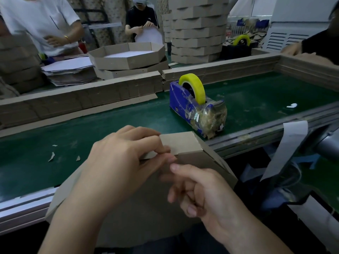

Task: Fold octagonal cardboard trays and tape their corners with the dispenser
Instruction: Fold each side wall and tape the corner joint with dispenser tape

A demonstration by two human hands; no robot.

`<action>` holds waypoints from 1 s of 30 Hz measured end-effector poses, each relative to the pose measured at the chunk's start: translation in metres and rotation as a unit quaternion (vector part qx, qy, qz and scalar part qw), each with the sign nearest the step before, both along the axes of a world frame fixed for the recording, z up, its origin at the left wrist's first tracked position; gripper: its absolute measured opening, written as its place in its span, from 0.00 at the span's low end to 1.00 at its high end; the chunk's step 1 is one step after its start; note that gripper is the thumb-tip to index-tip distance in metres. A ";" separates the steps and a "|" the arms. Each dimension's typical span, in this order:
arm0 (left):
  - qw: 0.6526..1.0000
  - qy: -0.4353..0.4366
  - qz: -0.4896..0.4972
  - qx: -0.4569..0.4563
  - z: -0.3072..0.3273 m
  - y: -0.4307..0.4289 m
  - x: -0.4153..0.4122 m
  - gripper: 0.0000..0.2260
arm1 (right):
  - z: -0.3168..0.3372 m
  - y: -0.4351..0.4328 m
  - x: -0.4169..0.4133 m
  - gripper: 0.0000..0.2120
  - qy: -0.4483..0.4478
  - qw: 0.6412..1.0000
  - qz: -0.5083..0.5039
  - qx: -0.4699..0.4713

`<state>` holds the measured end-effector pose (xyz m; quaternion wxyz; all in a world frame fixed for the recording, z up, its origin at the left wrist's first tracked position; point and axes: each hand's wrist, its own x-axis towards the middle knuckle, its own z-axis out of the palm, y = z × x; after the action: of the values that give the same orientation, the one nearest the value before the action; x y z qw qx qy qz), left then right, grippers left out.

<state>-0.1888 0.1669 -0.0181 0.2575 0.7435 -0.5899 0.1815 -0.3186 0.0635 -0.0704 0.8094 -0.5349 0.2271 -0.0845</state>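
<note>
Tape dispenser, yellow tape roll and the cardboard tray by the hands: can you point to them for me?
tape dispenser (177, 99), head view, on its blue side.
yellow tape roll (199, 88), head view, on the roll's yellow outer band.
cardboard tray (198, 160), head view, on its folded brown wall.

Dim, even indoor light; wide-angle bending at the edges, the right hand (205, 195) motion-blurred.

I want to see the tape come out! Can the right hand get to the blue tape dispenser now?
Probably yes. The right hand seems to hold nothing, and the tape dispenser stands beyond the cardboard tray on the green belt, with only the tray's low wall between. The left hand pinches the tray.
</note>
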 end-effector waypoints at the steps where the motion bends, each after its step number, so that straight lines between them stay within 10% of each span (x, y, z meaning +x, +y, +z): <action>1: 1.000 -0.006 0.003 0.002 0.000 0.000 0.001 0.15 | -0.003 0.001 -0.001 0.26 0.018 1.000 0.010 0.003; 5: 0.999 -0.023 0.017 0.032 0.002 0.005 0.002 0.15 | -0.007 -0.002 -0.007 0.15 -0.064 0.992 -0.085 -0.064; 8: 0.997 -0.050 0.028 0.054 0.000 0.008 0.006 0.15 | 0.001 -0.035 -0.009 0.14 -0.199 0.901 -0.254 -0.289; 11: 0.995 -0.060 0.027 0.068 -0.002 0.013 0.006 0.17 | 0.011 -0.063 0.007 0.05 -0.132 0.822 -0.213 -0.511; 16: 0.994 -0.054 0.017 0.093 0.002 0.020 0.008 0.21 | 0.028 -0.087 0.023 0.07 -0.084 0.966 0.097 -0.227; 30: 0.997 -0.010 -0.002 0.080 0.013 0.012 0.003 0.17 | 0.036 -0.097 0.042 0.11 -0.106 0.975 0.183 -0.071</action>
<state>-0.1859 0.1793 -0.0048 0.1915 0.7586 -0.6068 0.1405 -0.2765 -0.0340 -0.0342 0.7908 -0.6112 0.0314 -0.0071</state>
